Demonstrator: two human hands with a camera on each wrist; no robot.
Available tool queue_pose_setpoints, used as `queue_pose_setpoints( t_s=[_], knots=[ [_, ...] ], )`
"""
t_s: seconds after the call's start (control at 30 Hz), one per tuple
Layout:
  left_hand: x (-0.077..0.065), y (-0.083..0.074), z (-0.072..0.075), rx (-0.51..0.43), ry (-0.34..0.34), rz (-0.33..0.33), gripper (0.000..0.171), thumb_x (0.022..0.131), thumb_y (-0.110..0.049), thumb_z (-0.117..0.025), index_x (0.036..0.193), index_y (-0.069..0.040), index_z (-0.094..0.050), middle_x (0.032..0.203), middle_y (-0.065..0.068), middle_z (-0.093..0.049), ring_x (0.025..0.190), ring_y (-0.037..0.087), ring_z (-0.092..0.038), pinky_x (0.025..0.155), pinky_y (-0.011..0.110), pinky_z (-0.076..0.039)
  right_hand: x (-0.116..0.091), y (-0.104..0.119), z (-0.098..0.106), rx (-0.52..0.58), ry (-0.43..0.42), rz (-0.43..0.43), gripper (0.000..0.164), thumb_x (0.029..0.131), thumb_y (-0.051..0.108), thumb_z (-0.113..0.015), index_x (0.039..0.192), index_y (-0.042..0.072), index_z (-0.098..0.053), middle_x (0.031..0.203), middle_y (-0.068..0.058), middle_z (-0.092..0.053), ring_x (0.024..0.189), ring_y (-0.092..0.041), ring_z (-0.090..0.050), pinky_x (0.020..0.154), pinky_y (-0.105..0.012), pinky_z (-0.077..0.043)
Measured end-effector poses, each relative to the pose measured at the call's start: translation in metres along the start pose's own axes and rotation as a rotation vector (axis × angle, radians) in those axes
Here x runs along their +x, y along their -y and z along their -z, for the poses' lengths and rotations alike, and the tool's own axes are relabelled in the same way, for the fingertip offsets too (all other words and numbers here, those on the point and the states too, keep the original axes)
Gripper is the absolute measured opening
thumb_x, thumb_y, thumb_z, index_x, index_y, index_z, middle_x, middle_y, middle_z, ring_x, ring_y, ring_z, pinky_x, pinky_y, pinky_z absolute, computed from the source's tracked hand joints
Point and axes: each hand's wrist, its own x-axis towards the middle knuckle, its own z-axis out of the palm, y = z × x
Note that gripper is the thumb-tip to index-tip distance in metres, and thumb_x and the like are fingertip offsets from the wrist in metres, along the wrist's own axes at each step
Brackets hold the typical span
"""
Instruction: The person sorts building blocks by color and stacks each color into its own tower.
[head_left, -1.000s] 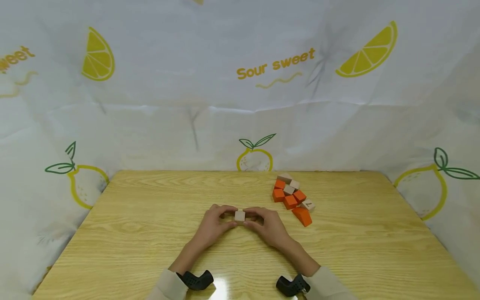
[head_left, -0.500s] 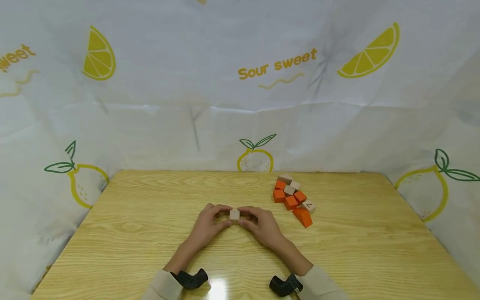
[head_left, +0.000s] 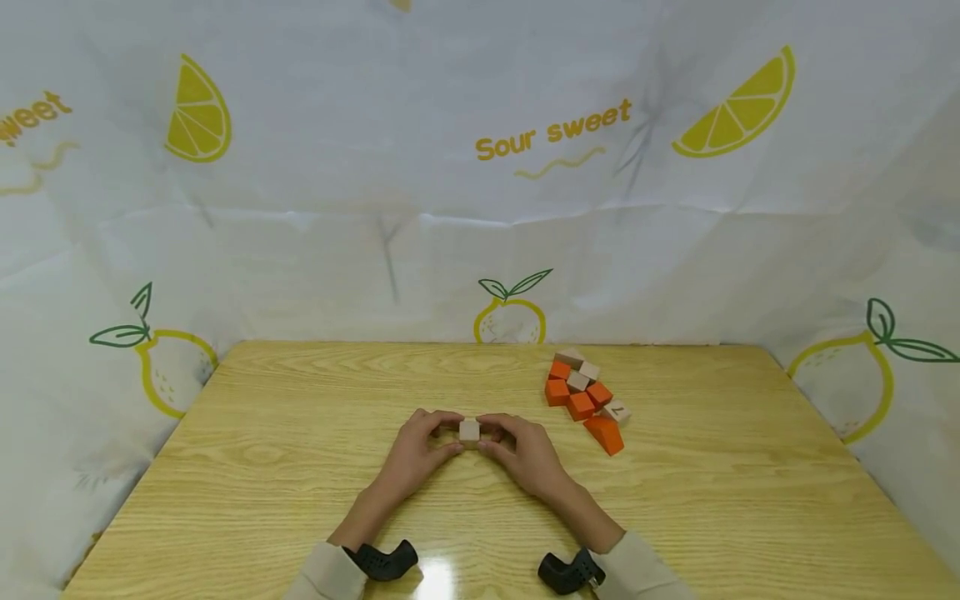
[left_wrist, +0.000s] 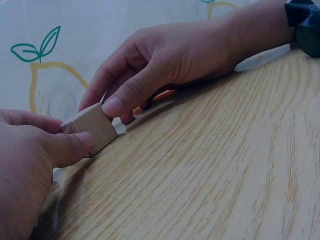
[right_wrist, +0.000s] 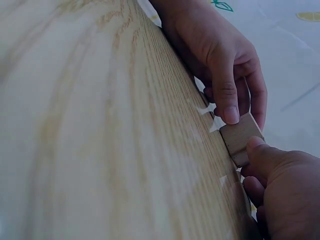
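A small plain wooden cube [head_left: 469,431] sits on the table between my two hands in the head view. My left hand [head_left: 414,450] pinches its left side with thumb and finger. From the other side my right hand [head_left: 527,456] pinches it the same way. In the left wrist view the wooden cube [left_wrist: 95,129] stands on the wood-grain tabletop with both thumbs on its near face. The right wrist view shows the cube [right_wrist: 241,137] with a thumb at either edge; its far side is hidden behind the fingers.
To the right, beyond my right hand, lies a loose cluster of orange blocks [head_left: 580,406] and plain wooden blocks [head_left: 577,381]. One wooden block [head_left: 617,411] bears a dark mark, and an orange wedge-like block [head_left: 604,435] lies nearest. A white lemon-print cloth [head_left: 337,275] hangs behind the table [head_left: 300,400].
Between one second and half a second ago, both hands and the cube shifted slightly left together. Since then they have stayed almost still, with the grip unchanged.
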Motion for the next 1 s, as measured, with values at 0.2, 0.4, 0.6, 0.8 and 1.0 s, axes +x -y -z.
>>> queue_pose_setpoints(
  t_s=[0.2, 0.4, 0.6, 0.8, 1.0],
  knots=[
    [0.0002, 0.0020, -0.0004, 0.004, 0.009, 0.001, 0.037, 0.080, -0.017, -0.078, 0.116, -0.015, -0.067, 0.102, -0.006, -0.064, 0.087, 0.013, -0.053, 0.075, 0.032, -0.047, -0.0006, 0.0002, 0.0002, -0.002, -0.001, 0.004, 0.034, 0.085, 0.019, -0.073, 0.118, 0.010, -0.067, 0.088, 0.002, -0.065, 0.075, -0.009, -0.057, 0.070, -0.030, -0.048],
    [0.0000, 0.0030, -0.0011, 0.008, 0.019, 0.014, 0.036, 0.081, -0.017, -0.078, 0.115, -0.016, -0.067, 0.102, -0.005, -0.064, 0.085, 0.011, -0.052, 0.073, 0.031, -0.046, -0.0006, 0.0009, 0.0005, -0.012, 0.000, 0.007, 0.034, 0.085, 0.019, -0.073, 0.118, 0.010, -0.067, 0.088, 0.002, -0.065, 0.076, -0.009, -0.058, 0.070, -0.030, -0.048],
    [-0.0009, 0.0047, -0.0007, 0.035, 0.011, -0.030, 0.036, 0.082, -0.019, -0.076, 0.116, -0.014, -0.066, 0.102, -0.003, -0.064, 0.082, 0.011, -0.052, 0.070, 0.029, -0.046, 0.0000, 0.0013, -0.0001, -0.007, 0.009, 0.002, 0.034, 0.086, 0.019, -0.072, 0.118, 0.010, -0.066, 0.086, 0.004, -0.064, 0.075, -0.009, -0.057, 0.071, -0.031, -0.048],
    [-0.0010, 0.0048, -0.0012, 0.028, -0.002, -0.043, 0.036, 0.082, -0.020, -0.076, 0.116, -0.014, -0.066, 0.101, -0.002, -0.064, 0.080, 0.012, -0.051, 0.068, 0.028, -0.045, -0.0009, 0.0005, -0.0004, 0.056, 0.001, -0.007, 0.033, 0.090, 0.020, -0.068, 0.120, 0.007, -0.065, 0.098, -0.003, -0.069, 0.082, -0.012, -0.061, 0.073, -0.032, -0.050],
    [-0.0014, 0.0024, -0.0017, 0.018, -0.007, -0.018, 0.035, 0.081, -0.020, -0.077, 0.115, -0.015, -0.067, 0.099, -0.004, -0.064, 0.079, 0.012, -0.051, 0.069, 0.029, -0.045, -0.0019, 0.0022, 0.0016, 0.102, -0.045, 0.017, 0.028, 0.092, 0.016, -0.066, 0.118, 0.004, -0.065, 0.097, -0.002, -0.069, 0.081, -0.014, -0.063, 0.071, -0.029, -0.051]
  ],
)
